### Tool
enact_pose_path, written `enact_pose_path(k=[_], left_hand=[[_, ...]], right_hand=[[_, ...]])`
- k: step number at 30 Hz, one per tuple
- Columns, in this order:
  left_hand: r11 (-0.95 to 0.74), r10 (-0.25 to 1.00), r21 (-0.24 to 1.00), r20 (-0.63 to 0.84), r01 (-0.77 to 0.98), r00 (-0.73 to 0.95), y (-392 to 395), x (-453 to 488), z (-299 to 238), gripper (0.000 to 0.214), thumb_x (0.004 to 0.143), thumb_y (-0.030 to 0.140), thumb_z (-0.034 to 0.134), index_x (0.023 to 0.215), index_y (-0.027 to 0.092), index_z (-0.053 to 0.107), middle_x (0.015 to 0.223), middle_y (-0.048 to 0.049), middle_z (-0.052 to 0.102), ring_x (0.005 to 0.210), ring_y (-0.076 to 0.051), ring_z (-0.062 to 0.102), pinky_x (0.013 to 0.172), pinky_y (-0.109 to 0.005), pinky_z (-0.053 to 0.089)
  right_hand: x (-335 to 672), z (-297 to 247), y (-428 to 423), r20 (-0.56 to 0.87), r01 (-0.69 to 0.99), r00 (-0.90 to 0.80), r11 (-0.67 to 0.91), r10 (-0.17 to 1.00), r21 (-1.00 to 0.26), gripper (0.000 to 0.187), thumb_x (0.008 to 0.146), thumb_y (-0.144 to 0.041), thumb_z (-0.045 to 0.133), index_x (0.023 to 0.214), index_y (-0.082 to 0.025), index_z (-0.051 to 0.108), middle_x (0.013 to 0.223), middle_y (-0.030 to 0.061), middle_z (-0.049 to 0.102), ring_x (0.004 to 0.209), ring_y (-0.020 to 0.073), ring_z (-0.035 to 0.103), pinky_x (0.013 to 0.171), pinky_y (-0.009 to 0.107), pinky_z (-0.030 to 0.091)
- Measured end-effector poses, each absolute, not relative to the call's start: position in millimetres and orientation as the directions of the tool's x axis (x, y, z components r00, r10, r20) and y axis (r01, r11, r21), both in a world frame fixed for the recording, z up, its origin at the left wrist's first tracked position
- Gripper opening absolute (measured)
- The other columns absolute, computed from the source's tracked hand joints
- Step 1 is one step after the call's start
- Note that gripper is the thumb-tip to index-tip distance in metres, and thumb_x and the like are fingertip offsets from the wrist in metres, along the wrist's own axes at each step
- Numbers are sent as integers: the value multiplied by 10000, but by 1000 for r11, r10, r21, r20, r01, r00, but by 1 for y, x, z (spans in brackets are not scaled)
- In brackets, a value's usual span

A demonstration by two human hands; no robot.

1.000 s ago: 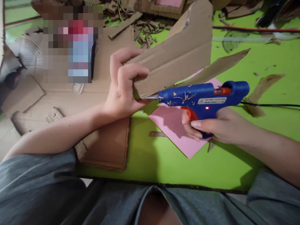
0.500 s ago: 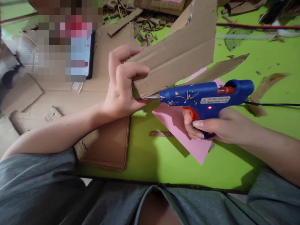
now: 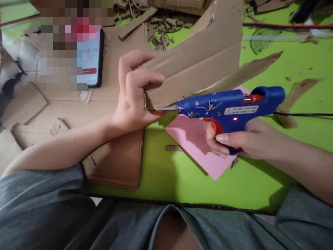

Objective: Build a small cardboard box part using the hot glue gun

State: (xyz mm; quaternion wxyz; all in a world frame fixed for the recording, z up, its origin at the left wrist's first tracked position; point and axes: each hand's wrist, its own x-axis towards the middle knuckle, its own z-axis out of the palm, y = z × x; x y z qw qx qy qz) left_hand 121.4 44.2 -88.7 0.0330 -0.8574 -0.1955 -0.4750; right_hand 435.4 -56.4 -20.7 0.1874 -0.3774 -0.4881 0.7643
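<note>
My left hand [image 3: 134, 93] grips the near end of a folded brown cardboard piece [image 3: 200, 59], fingers wrapped over its top edge and thumb under its lower corner. My right hand [image 3: 241, 139] holds a blue hot glue gun [image 3: 229, 106] by its handle, a finger on the orange trigger and its red light on. The metal nozzle touches the lower corner of the cardboard, right by my left thumb. A pink sheet [image 3: 197, 139] lies on the green surface [image 3: 161, 173] under the gun.
A phone [image 3: 91, 59] with a lit screen lies on flat cardboard sheets [image 3: 78, 107] at the left. Cardboard scraps [image 3: 158, 31] litter the back. Torn strips [image 3: 293, 93] lie at the right. The gun's black cord [image 3: 304, 114] runs off to the right. My grey-clad legs are below.
The cardboard piece and both hands have hardly moved; the gun has shifted slightly right, nozzle still at the corner. The view has tilted, showing more of the phone.
</note>
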Motion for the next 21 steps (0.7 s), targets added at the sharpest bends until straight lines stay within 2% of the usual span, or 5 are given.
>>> enact_pose_path(k=[3, 6, 11, 16, 21], left_hand=[[-931, 259, 90, 845, 354, 467, 44, 121, -90, 1160, 893, 1149, 624, 1651, 305, 383, 1595, -132, 426, 1460, -380, 697, 1105, -724, 715], [-929, 293, 122, 822, 350, 489, 43, 119, -86, 1144, 897, 1140, 635, 1633, 302, 385, 1605, -139, 451, 1463, -380, 692, 1089, -678, 720], [-905, 389, 215, 768, 367, 508, 42, 117, -83, 1128, 850, 1201, 555, 1563, 344, 385, 1593, -109, 452, 1478, -396, 706, 1169, -794, 658], [-911, 332, 152, 820, 382, 466, 43, 121, -85, 1160, 850, 1224, 484, 1569, 316, 406, 1560, -112, 445, 1436, -383, 720, 1115, -775, 703], [-887, 394, 194, 792, 419, 467, 39, 124, -80, 1131, 827, 1232, 508, 1490, 322, 403, 1519, -98, 471, 1435, -376, 739, 1131, -795, 695]], right_hand=[[435, -21, -57, -399, 87, -637, -453, 659, -887, 191, 780, -511, 889, 837, -461, 714, 497, -32, 512, 398, 244, 420, 406, 402, 333], [436, -21, -58, -388, 79, -644, -447, 660, -891, 180, 796, -520, 888, 855, -465, 727, 509, -33, 527, 396, 232, 415, 402, 396, 332], [437, -19, -57, -406, 93, -639, -458, 654, -884, 176, 814, -512, 899, 848, -469, 731, 508, -31, 520, 411, 234, 413, 421, 391, 334], [439, -22, -56, -400, 104, -642, -442, 654, -891, 212, 824, -608, 897, 843, -476, 733, 509, -12, 510, 450, 270, 479, 450, 414, 372], [440, -21, -56, -441, 146, -636, -462, 633, -875, 254, 819, -617, 894, 804, -453, 701, 521, -7, 513, 474, 275, 490, 471, 426, 379]])
